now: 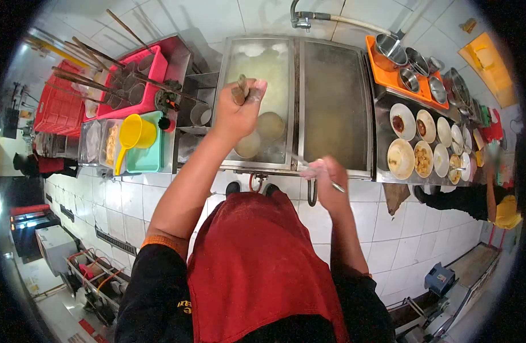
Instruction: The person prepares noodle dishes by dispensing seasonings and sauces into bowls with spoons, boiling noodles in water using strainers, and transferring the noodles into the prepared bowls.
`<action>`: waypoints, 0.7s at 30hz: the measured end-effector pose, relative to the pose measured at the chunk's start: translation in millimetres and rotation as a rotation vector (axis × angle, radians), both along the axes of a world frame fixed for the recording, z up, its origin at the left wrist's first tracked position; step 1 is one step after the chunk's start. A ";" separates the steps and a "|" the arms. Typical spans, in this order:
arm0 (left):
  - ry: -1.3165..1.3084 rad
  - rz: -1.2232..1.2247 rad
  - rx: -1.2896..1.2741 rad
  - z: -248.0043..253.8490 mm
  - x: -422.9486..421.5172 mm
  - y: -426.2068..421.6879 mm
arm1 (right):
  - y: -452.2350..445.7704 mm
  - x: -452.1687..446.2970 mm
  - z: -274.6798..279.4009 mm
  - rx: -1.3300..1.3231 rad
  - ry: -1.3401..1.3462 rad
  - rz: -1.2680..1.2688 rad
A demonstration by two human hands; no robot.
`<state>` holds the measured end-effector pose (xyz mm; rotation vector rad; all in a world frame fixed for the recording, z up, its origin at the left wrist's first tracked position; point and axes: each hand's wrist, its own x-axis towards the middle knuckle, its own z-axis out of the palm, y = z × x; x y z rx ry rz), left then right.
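My left hand (pixel 243 108) is closed round the ends of wooden handles (pixel 239 93), above the left vat (pixel 262 54) of cloudy, steaming liquid. Two round strainer baskets (pixel 270 126) sit low in that vat, below and right of the hand. Near the vats' front edge, my right hand (pixel 327 180) grips a thin metal utensil (pixel 338 187), whose far end points up and left toward the left vat. To the right lies a second vat (pixel 336 108) of darker liquid.
Bowls (pixel 400 159) with food stand at right, below an orange tray (pixel 377 63) of metal pots. A pink basket (pixel 158 68) with long-handled strainers and a yellow scoop (pixel 131 132) are at left. Another person (pixel 471 200) is at far right.
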<state>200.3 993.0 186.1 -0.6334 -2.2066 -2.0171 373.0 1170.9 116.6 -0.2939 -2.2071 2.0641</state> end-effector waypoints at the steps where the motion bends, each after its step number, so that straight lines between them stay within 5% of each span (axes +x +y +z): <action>1: 0.033 0.023 -0.005 10.5 2.6 0.1 | 6.5 4.4 4.6 -0.012 0.037 -0.065; 2: 0.068 0.041 -0.010 19.8 4.1 1.0 | 10.3 5.5 3.1 -0.007 0.035 -0.067; 5: 0.097 -0.019 0.014 38.5 2.6 -4.0 | 18.3 3.4 4.5 0.644 0.070 0.236; 8: 0.192 -0.015 0.025 62.9 8.4 -8.9 | 8.7 11.5 -5.1 0.755 0.341 0.147; 12: 0.299 0.021 0.123 103.3 15.0 -12.7 | -0.6 28.0 -3.0 0.765 0.179 0.166; 14: 0.574 0.028 0.068 122.7 19.4 -16.8 | -14.3 36.7 13.1 0.749 0.226 0.129; 16: 0.567 0.009 0.082 127.6 17.5 -21.5 | -27.4 44.0 18.9 0.794 0.421 -0.039; 21: 0.561 -0.015 0.124 126.1 2.4 -27.1 | -52.6 45.6 30.7 0.747 0.361 -0.089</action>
